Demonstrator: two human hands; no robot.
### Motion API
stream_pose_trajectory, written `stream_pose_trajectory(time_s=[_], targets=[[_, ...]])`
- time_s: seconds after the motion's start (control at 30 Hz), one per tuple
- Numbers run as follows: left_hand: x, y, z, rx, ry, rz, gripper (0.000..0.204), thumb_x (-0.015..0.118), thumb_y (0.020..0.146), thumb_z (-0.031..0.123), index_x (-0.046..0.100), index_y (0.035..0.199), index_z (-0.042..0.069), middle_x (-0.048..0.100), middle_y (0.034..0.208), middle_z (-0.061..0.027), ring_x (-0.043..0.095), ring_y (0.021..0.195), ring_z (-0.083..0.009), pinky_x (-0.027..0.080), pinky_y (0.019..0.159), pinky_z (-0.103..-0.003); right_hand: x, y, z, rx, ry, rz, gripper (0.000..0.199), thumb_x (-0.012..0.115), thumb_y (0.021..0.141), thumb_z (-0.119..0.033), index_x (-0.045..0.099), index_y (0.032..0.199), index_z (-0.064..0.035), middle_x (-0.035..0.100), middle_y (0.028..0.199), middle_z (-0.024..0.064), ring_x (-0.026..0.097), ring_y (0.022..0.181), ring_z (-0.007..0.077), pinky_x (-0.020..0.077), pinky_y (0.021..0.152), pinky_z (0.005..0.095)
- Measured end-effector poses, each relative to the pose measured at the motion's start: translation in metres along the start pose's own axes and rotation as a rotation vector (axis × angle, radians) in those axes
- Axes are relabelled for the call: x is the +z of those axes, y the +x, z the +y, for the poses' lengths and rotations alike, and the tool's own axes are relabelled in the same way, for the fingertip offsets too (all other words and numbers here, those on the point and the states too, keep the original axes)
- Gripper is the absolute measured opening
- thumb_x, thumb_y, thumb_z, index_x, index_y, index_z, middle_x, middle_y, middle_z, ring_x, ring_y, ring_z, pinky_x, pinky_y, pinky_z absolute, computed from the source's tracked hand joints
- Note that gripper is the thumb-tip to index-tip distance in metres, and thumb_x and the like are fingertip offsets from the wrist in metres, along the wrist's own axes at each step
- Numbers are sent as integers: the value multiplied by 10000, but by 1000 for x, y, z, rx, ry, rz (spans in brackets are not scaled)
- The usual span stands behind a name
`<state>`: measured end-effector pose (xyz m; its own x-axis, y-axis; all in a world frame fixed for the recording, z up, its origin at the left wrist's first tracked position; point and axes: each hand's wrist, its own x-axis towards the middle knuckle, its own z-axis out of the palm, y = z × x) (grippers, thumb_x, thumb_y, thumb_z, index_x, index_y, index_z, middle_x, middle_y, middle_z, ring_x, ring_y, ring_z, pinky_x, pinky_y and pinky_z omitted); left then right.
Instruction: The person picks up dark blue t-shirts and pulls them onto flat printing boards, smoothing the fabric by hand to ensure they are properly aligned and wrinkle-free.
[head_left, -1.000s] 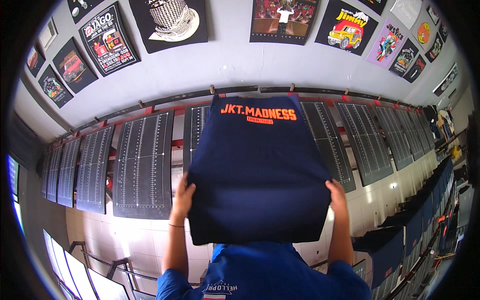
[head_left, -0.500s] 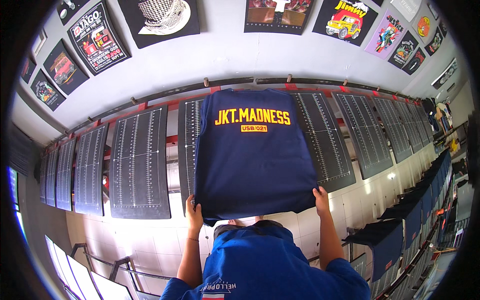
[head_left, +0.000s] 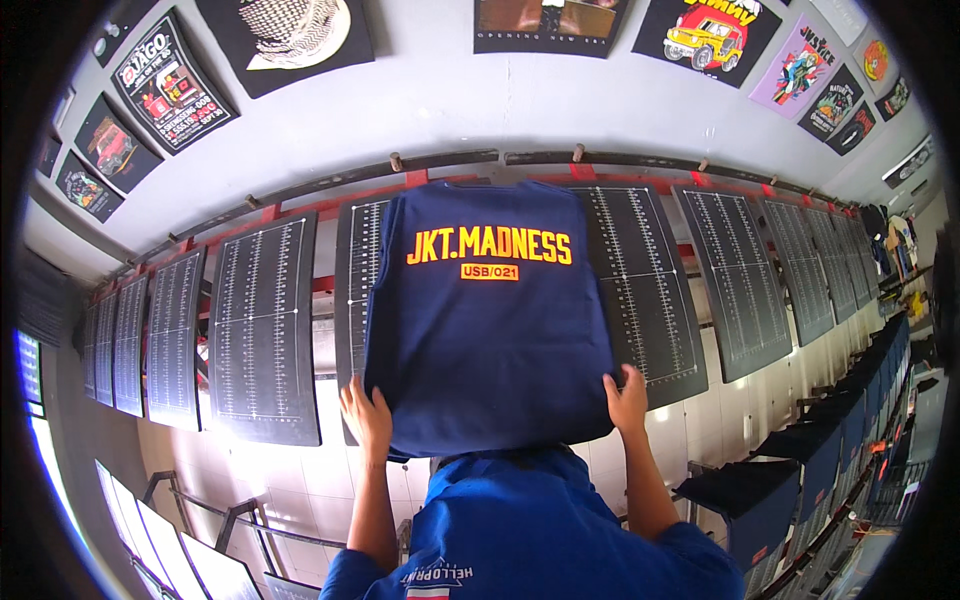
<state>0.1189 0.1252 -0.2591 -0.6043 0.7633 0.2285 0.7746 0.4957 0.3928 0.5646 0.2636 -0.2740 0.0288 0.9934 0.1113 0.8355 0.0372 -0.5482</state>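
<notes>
Both arms reach up and forward from the bottom of the view. The left hand (head_left: 366, 418) grips the lower left edge of the dark blue shirt (head_left: 487, 320), fingers curled around the cloth. The right hand (head_left: 628, 398) holds the lower right corner the same way. The shirt lies spread flat over a black board (head_left: 640, 285), yellow letters facing up, with more boards (head_left: 262, 325) beside it

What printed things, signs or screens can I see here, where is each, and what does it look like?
Navy shirt: centre, over a dark board, both hands at its lower corners; yellow lettering above a small orange label.
Printed shirts on the wall: a row along the top, mostly black with colourful pictures; one purple.
Gridded boards: row either side, black with white ruled lines.
Screens: none clearly visible.
</notes>
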Motion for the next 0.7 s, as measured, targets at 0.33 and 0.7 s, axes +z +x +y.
stream_pose_trajectory(time_s=[0.33, 0.7], targets=[[100, 208, 81, 119, 114, 145, 470, 589, 848, 173, 469, 1275, 17, 510, 1210, -178, 481, 1114, -360, 398, 950, -453, 81, 204, -53, -200, 8, 35, 583, 657, 833, -326, 464, 1255, 27, 523, 1199, 236, 507, 1107, 397, 409, 948, 455], [181, 377, 76, 147, -179, -293, 257, 668, 816, 209, 547, 914, 6, 617, 883, -218, 597, 874, -389, 455, 768, -445, 130, 390, -70, -90, 115, -110, 363, 717, 792, -270, 624, 998, 14, 671, 878, 164, 663, 805, 275, 498, 737, 361]])
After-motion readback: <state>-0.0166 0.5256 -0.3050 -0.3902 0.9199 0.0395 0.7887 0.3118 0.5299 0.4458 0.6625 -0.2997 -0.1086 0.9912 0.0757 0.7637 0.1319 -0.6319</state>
